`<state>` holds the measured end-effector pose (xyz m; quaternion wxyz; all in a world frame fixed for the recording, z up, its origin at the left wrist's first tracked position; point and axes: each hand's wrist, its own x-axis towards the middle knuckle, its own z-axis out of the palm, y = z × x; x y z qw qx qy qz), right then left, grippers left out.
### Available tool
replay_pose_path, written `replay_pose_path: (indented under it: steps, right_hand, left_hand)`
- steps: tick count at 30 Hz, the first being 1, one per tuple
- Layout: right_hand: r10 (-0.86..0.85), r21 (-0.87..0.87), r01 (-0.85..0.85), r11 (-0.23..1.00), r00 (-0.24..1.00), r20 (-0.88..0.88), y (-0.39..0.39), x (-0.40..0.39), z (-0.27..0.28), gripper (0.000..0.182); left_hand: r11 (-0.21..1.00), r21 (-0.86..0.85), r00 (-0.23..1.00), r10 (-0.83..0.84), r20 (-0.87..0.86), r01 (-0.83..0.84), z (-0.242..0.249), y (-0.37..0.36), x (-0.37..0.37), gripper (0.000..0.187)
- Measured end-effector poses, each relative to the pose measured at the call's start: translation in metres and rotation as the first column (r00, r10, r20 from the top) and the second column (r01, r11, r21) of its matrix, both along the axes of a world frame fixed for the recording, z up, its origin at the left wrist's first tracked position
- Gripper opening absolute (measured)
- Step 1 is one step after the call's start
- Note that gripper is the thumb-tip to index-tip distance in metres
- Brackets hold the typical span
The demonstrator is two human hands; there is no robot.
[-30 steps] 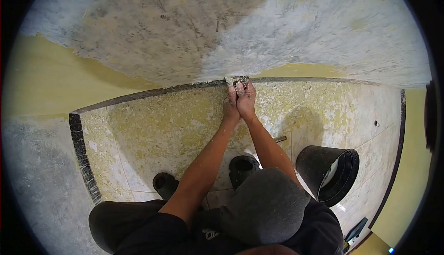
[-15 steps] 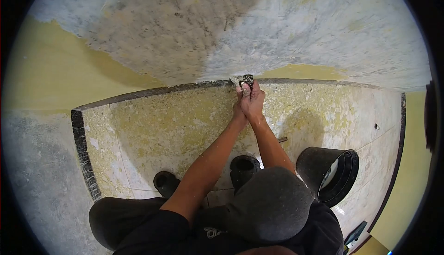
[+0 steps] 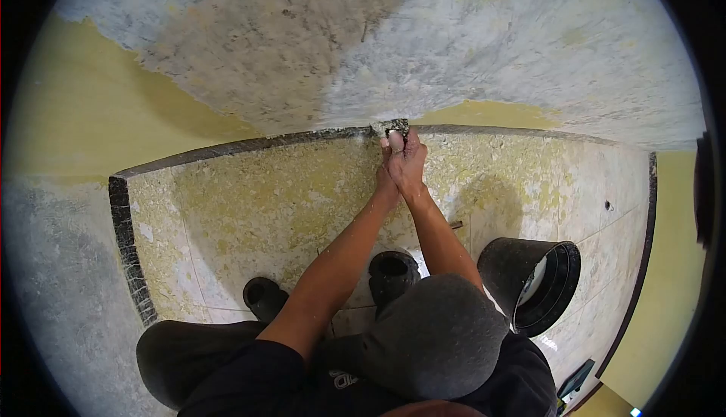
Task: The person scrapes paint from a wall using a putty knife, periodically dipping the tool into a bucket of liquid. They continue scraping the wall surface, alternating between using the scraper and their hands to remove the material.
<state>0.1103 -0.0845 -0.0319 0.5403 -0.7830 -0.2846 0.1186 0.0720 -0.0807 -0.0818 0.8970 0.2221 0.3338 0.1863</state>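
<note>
Both my hands are together at the foot of the wall, closed around a paint scraper point(image 3: 395, 125) whose blade is speckled with paint bits. My right hand point(image 3: 410, 164) lies uppermost. Partly behind it, my left hand point(image 3: 386, 179) is pressed close, and some of its fingers are hidden. The blade meets the wall point(image 3: 454, 46) just above the dark skirting strip point(image 3: 287, 139). Yellow paint point(image 3: 491, 113) remains in a band to the right of the blade, and most of the wall above is bare grey.
Yellow paint flakes point(image 3: 280, 190) cover the tiled floor. A black bucket point(image 3: 505, 273) lies tipped to my right. A short stick-like piece point(image 3: 456, 225) rests by my right forearm. My dark shoes point(image 3: 393, 273) and bent knees are close below the hands.
The whole view has shifted slightly left. My hands and the scraper stay at nearly the same spot along the wall's base, perhaps moved a little.
</note>
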Motion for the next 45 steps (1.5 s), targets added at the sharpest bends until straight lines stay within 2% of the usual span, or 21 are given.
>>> replay_pose_path:
  steps: [2, 4, 8, 11, 14, 16, 20, 23, 25, 28, 32, 34, 35, 36, 38, 39, 41, 42, 43, 44, 45]
  right_hand:
    - [0.002, 0.003, -0.002, 1.000, 1.000, -0.007, 0.002, -0.001, 0.001, 0.021]
    - [-0.007, 0.113, 0.014, 0.994, 0.998, -0.068, 0.006, -0.005, -0.001, 0.015]
    - [0.007, 0.096, -0.002, 0.995, 0.999, -0.053, 0.006, -0.006, -0.004, 0.012]
    - [0.011, 0.191, 0.013, 0.981, 0.992, -0.123, 0.009, -0.010, -0.001, 0.012]
    - [0.033, 0.298, 0.049, 0.953, 0.964, -0.264, 0.014, -0.014, -0.009, 0.012]
    - [-0.081, 0.203, 0.090, 0.975, 0.995, -0.054, 0.015, -0.015, -0.004, 0.013]
    - [-0.043, 0.091, 0.042, 0.995, 0.999, 0.006, 0.008, -0.007, 0.003, 0.015]
    - [0.018, 0.073, -0.013, 0.997, 0.998, -0.062, 0.002, -0.004, 0.010, 0.019]
    - [0.032, -0.068, -0.029, 0.997, 0.999, 0.031, 0.001, 0.001, 0.007, 0.025]
    - [0.011, -0.018, -0.011, 1.000, 0.999, 0.032, 0.001, -0.003, 0.005, 0.031]
    - [-0.009, -0.077, 0.008, 0.997, 1.000, -0.005, 0.001, -0.009, 0.010, 0.025]
    - [-0.016, 0.080, 0.015, 0.997, 1.000, 0.020, 0.004, -0.012, -0.002, 0.030]
    - [-0.017, 0.088, 0.015, 0.996, 1.000, 0.015, 0.006, -0.012, -0.008, 0.030]
    - [-0.013, 0.112, 0.016, 0.994, 0.999, -0.035, 0.007, -0.014, -0.009, 0.027]
    - [0.000, 0.133, 0.011, 0.991, 0.997, -0.080, 0.010, -0.018, -0.008, 0.023]
    - [-0.008, 0.158, 0.030, 0.987, 0.991, -0.137, 0.012, -0.019, -0.007, 0.020]
    - [-0.012, 0.170, 0.045, 0.984, 0.982, -0.191, 0.012, -0.020, -0.011, 0.016]
    - [0.042, 0.241, 0.018, 0.970, 0.969, -0.242, 0.014, -0.018, -0.019, 0.014]
    - [0.098, 0.314, -0.002, 0.949, 0.953, -0.288, 0.015, -0.018, -0.021, 0.013]
    - [0.099, 0.315, -0.004, 0.949, 0.953, -0.286, 0.016, -0.018, -0.022, 0.013]
    - [0.091, 0.315, 0.003, 0.949, 0.955, -0.282, 0.017, -0.019, -0.020, 0.013]
  left_hand:
    - [1.000, -0.015, 1.000, -0.001, -0.014, 0.001, 0.000, 0.004, -0.003, 0.071]
    - [1.000, -0.027, 1.000, 0.007, -0.028, -0.008, 0.000, 0.005, -0.008, 0.072]
    - [0.997, -0.068, 0.999, 0.027, -0.042, -0.029, -0.002, 0.004, -0.013, 0.074]
    - [0.994, -0.103, 0.998, 0.033, -0.051, -0.038, -0.001, 0.003, -0.015, 0.075]
    - [0.991, -0.123, 0.997, 0.040, -0.065, -0.047, -0.001, 0.011, -0.016, 0.077]
    - [0.989, -0.135, 0.996, 0.049, -0.068, -0.058, 0.001, 0.011, -0.016, 0.078]
    - [0.980, -0.190, 0.995, 0.052, -0.087, -0.068, -0.002, 0.008, -0.007, 0.080]
    - [0.975, -0.209, 0.994, 0.057, -0.097, -0.076, 0.004, 0.003, 0.004, 0.082]
    - [0.973, -0.212, 0.993, 0.071, -0.092, -0.090, 0.010, 0.003, 0.004, 0.083]
    - [0.966, -0.228, 0.990, 0.109, -0.085, -0.126, 0.016, 0.005, -0.007, 0.084]
    - [0.960, -0.240, 0.987, 0.122, -0.103, -0.144, 0.020, 0.005, -0.015, 0.086]
    - [0.960, -0.239, 0.986, 0.120, -0.117, -0.145, 0.023, 0.009, -0.017, 0.087]
    - [0.960, -0.237, 0.985, 0.123, -0.125, -0.150, 0.024, 0.013, -0.020, 0.088]
    - [0.961, -0.229, 0.984, 0.126, -0.127, -0.153, 0.017, 0.015, -0.023, 0.088]
    - [0.989, 0.138, 0.956, -0.017, -0.293, 0.060, -0.005, 0.012, -0.026, 0.083]
    - [0.989, 0.137, 0.957, -0.013, -0.289, 0.055, -0.006, 0.015, -0.026, 0.083]
    - [0.980, 0.184, 0.917, 0.005, -0.398, 0.075, -0.010, 0.019, -0.027, 0.081]
    - [0.982, 0.178, 0.918, 0.006, -0.396, 0.071, -0.005, 0.022, -0.031, 0.081]
    - [0.971, 0.181, 0.886, -0.058, -0.460, 0.158, 0.005, 0.027, -0.037, 0.080]
    - [0.952, 0.185, 0.846, -0.116, -0.521, 0.244, 0.013, 0.032, -0.039, 0.080]
    - [0.951, 0.188, 0.846, -0.115, -0.521, 0.245, 0.012, 0.034, -0.039, 0.080]
